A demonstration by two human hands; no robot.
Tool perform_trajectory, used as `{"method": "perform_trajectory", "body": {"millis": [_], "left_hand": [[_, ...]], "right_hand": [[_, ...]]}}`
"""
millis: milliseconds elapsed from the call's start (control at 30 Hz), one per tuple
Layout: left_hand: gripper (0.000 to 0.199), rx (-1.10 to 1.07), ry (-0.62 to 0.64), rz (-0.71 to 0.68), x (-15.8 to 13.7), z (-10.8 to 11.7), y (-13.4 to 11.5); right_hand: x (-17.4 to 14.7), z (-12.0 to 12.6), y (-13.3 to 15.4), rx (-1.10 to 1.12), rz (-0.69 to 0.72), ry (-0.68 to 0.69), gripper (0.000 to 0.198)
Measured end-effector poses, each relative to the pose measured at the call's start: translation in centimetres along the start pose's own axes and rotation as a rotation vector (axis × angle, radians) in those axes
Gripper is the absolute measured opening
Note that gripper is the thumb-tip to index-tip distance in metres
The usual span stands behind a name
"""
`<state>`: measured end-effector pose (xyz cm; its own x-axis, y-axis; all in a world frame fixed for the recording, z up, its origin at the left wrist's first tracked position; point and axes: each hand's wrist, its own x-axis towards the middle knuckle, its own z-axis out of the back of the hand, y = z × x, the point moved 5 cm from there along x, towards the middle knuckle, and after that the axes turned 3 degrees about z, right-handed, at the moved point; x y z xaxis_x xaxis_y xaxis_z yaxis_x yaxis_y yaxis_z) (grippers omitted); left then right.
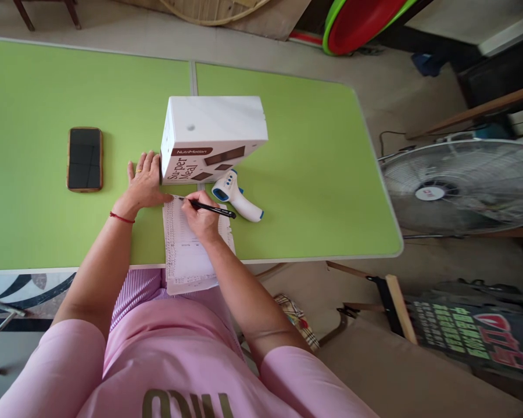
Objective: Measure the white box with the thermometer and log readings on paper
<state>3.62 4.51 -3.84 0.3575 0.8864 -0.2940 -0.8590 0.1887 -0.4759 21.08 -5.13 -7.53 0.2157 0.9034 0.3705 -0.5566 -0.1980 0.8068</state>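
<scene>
"Papers (192, 264): where did they lie?"

"On the bench (314, 220), partly over its near edge, just before the white box (220, 119)."

"And the hands?"

"The right hand (203, 220) gripped a black pen (213, 208), its tip apparently touching the papers; the left hand (144, 186) lay flat beside the box, fingers (149, 161) slightly spread."

You are looking over a pale-rimmed green table (318, 174); beyond it, a grey-beige floor (135, 36) is stretching past wooden furniture legs (72, 14) and a round red-and-green tub (364, 26), while a caged fan (462, 188) and a brown folding chair (375, 360) are standing to your right.
</scene>
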Motion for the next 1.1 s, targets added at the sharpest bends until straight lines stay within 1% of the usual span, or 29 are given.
{"method": "perform_trajectory", "body": {"millis": [167,300,433,500,600,667,733,833,900,933,1000,1100], "left_hand": [[0.139,0.011,0.013,0.023,-0.2,0.2,-0.3],[0.140,0.026,0.029,0.039,-0.1,0.1,-0.3],[0.138,0.009,0.031,0.028,-0.2,0.2,-0.4],[0.137,0.004,0.033,0.033,-0.3,0.3,-0.4],[0.138,-0.039,0.004,0.032,-0.1,0.2,-0.3],[0.139,-0.126,-0.067,0.024,0.5,0.1,0.2],[0.140,-0.267,-0.166,-0.032,1.3,0.1,0.8],[0.132,-0.531,-0.292,-0.250,2.4,-0.1,1.4],[0.122,-0.666,-0.325,-0.353,2.7,-0.4,1.6],[0.118,-0.713,-0.330,-0.369,2.8,-0.7,1.6],[0.113,-0.778,-0.338,-0.353,2.7,-0.9,1.5],[0.108,-0.836,-0.376,-0.318,1.9,-0.3,1.1]], "right_hand": [[0.0,0.1,-0.3,0.055,0.018,-0.017,0.016],[0.1,1.1,0.5,0.054,0.064,-0.050,0.015],[0.0,3.8,2.3,-0.075,0.174,-0.030,0.009],[-0.4,5.5,3.0,-0.170,0.221,0.002,0.012],[-1.5,7.4,3.0,-0.381,0.214,0.077,0.019],[-2.6,7.9,2.6,-0.518,0.196,0.151,0.025],[-3.8,7.9,2.2,-0.603,0.186,0.233,0.031],[-5.0,7.4,1.6,-0.657,0.158,0.319,0.035],[-5.4,7.2,1.4,-0.661,0.136,0.330,0.037],[-5.4,7.2,1.3,-0.656,0.130,0.327,0.037],[-5.4,7.1,1.3,-0.646,0.126,0.318,0.037],[-5.3,7.2,1.2,-0.640,0.130,0.318,0.036]]}}
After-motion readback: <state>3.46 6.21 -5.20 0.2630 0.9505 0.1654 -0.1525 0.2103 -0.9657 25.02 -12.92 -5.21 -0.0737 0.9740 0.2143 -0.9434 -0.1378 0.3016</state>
